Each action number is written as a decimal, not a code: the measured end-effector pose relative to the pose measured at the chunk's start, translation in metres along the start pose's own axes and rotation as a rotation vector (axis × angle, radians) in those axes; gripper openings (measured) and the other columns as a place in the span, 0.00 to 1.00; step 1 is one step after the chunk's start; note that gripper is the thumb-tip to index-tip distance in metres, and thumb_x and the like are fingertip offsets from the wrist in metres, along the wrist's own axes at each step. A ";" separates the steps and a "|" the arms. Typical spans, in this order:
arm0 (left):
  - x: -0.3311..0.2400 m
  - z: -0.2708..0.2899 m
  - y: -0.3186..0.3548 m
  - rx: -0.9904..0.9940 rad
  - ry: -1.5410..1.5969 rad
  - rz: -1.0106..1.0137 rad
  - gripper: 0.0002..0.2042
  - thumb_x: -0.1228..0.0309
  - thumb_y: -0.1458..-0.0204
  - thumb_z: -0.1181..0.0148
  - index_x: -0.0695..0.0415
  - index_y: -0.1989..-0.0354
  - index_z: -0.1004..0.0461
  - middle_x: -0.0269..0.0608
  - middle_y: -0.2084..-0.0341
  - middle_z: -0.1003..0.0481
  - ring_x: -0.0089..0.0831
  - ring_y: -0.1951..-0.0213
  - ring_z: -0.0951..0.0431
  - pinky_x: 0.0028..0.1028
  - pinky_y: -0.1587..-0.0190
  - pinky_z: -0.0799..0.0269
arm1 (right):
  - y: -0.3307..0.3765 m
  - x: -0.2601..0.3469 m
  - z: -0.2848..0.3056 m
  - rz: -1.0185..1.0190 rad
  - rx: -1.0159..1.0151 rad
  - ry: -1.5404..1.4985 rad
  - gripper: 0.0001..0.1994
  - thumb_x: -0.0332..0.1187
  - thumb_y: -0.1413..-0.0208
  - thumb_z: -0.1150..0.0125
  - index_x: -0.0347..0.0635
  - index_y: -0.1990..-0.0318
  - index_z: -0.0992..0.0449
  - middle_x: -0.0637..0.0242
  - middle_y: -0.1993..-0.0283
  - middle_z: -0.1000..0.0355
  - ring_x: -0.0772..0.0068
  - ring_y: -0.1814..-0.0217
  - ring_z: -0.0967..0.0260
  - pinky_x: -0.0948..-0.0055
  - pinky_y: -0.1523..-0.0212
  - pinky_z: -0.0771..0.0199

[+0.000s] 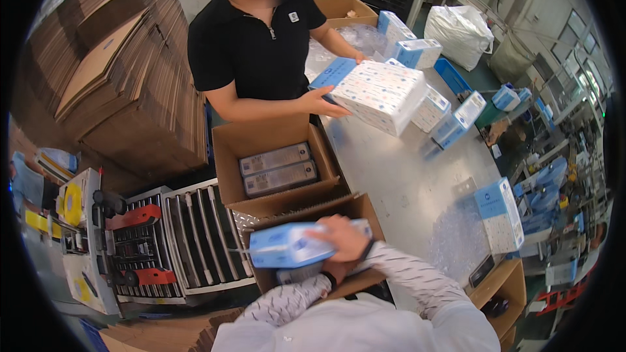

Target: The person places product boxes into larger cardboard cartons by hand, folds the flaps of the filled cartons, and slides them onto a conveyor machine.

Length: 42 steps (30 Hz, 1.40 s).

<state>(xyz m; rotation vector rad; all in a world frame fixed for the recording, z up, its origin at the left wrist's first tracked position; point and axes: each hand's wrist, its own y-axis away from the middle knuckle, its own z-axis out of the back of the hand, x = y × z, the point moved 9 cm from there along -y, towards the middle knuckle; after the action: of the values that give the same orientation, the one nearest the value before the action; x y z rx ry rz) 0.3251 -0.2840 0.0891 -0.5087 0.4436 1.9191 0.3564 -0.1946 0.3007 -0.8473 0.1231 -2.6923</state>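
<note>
A blue-and-white pack (pixel 280 246) lies tilted over the near cardboard carton (pixel 368 212), partly blurred. Across its right end, my right hand (pixel 342 238) grips it with fingers curled over the top. My left hand (pixel 336 268) is low beside the pack, under the right hand; its fingers are hidden. Below the pack, part of another pack (pixel 297 275) shows inside the carton. Opposite me, a person in a black shirt holds a large patterned white-and-blue pack (pixel 378 88) in both hands above the metal table (pixel 372 163).
A second open carton (pixel 231 150) holds two packs (pixel 277 179) side by side. To the left runs a roller conveyor (pixel 202 234) with a taping machine (pixel 140 244). Several packs (pixel 460 120) stand on the table; one (pixel 499 215) is at right by clear plastic wrap (pixel 456 241). Flattened cartons (pixel 124 91) are stacked behind.
</note>
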 end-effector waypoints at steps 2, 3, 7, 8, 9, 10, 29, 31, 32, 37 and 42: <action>0.015 -0.044 0.005 0.004 0.153 0.269 0.21 0.58 0.45 0.51 0.58 0.46 0.32 0.49 0.51 0.28 0.42 0.50 0.28 0.38 0.49 0.33 | -0.009 -0.025 -0.107 -0.185 0.499 0.082 0.45 0.32 0.62 0.36 0.76 0.34 0.50 0.53 0.50 0.37 0.46 0.50 0.37 0.52 0.51 0.37; 0.018 -0.067 0.007 0.134 0.144 0.292 0.22 0.58 0.45 0.51 0.58 0.46 0.32 0.49 0.52 0.28 0.42 0.51 0.28 0.38 0.49 0.33 | -0.001 -0.045 -0.163 -0.136 0.467 0.102 0.48 0.30 0.62 0.36 0.82 0.34 0.54 0.53 0.47 0.38 0.45 0.49 0.37 0.50 0.48 0.37; 0.028 -0.114 0.010 0.408 0.153 0.231 0.22 0.56 0.46 0.50 0.56 0.46 0.32 0.50 0.54 0.28 0.44 0.52 0.28 0.38 0.50 0.33 | 0.029 -0.091 -0.280 -0.268 0.917 0.178 0.46 0.33 0.57 0.36 0.85 0.34 0.57 0.53 0.35 0.45 0.44 0.36 0.45 0.45 0.41 0.45; 0.023 -0.116 0.008 0.465 0.169 0.193 0.22 0.56 0.46 0.50 0.55 0.46 0.32 0.50 0.54 0.28 0.44 0.52 0.28 0.38 0.51 0.33 | 0.047 -0.112 -0.330 -0.285 0.727 0.154 0.42 0.38 0.56 0.36 0.74 0.33 0.51 0.52 0.36 0.43 0.49 0.36 0.43 0.51 0.39 0.45; 0.030 -0.113 0.009 0.497 0.179 0.185 0.22 0.56 0.46 0.50 0.55 0.46 0.32 0.50 0.54 0.28 0.44 0.53 0.28 0.38 0.51 0.33 | 0.035 -0.099 -0.316 -0.359 0.733 -0.023 0.36 0.39 0.54 0.37 0.62 0.35 0.45 0.52 0.37 0.41 0.51 0.37 0.42 0.56 0.40 0.42; 0.028 -0.102 0.006 0.525 0.184 0.156 0.22 0.55 0.46 0.50 0.54 0.46 0.32 0.50 0.55 0.28 0.45 0.53 0.28 0.38 0.51 0.33 | 0.015 -0.078 -0.272 -0.451 0.731 -0.187 0.32 0.40 0.53 0.38 0.50 0.38 0.39 0.51 0.39 0.39 0.53 0.38 0.40 0.61 0.40 0.40; -0.145 0.195 -0.197 -0.333 -0.054 -0.240 0.21 0.72 0.55 0.36 0.60 0.51 0.30 0.52 0.54 0.31 0.45 0.53 0.29 0.36 0.53 0.33 | 0.180 -0.321 0.242 -0.992 -0.215 0.309 0.39 0.66 0.57 0.45 0.46 0.45 0.30 0.56 0.35 0.48 0.35 0.32 0.60 0.38 0.46 0.39; -0.189 0.175 -0.248 -0.211 -0.241 -0.264 0.32 0.61 0.57 0.35 0.59 0.43 0.38 0.57 0.48 0.37 0.51 0.45 0.38 0.45 0.46 0.42 | 0.173 -0.258 0.223 -0.703 -0.144 0.154 0.34 0.62 0.52 0.47 0.42 0.47 0.29 0.47 0.52 0.30 0.37 0.44 0.38 0.50 0.48 0.33; -0.206 0.163 -0.274 -0.157 -0.357 -0.259 0.37 0.56 0.58 0.35 0.59 0.40 0.41 0.59 0.45 0.39 0.54 0.41 0.41 0.49 0.44 0.45 | 0.180 -0.250 0.237 -0.590 -0.337 -0.071 0.29 0.58 0.50 0.47 0.44 0.52 0.26 0.49 0.66 0.26 0.46 0.57 0.28 0.56 0.54 0.29; -0.209 0.122 -0.364 -0.023 -0.369 -0.086 0.43 0.50 0.60 0.36 0.56 0.36 0.47 0.57 0.48 0.37 0.53 0.45 0.37 0.48 0.46 0.44 | 0.249 -0.420 0.352 -0.773 -0.839 0.317 0.19 0.41 0.57 0.38 0.46 0.55 0.26 0.54 0.54 0.31 0.51 0.50 0.36 0.54 0.49 0.37; -0.210 0.152 -0.337 -0.081 -0.349 -0.094 0.45 0.53 0.62 0.35 0.55 0.34 0.51 0.55 0.52 0.35 0.49 0.51 0.34 0.44 0.49 0.41 | 0.290 -0.551 0.404 -1.201 -0.620 0.657 0.32 0.47 0.65 0.36 0.50 0.47 0.31 0.50 0.48 0.34 0.49 0.45 0.38 0.54 0.44 0.40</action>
<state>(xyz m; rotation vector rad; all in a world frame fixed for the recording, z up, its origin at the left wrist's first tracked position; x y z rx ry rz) 0.6885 -0.2375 0.3048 -0.2334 0.1145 1.8920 1.0924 -0.2868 0.2819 -0.0175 0.8750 -4.0836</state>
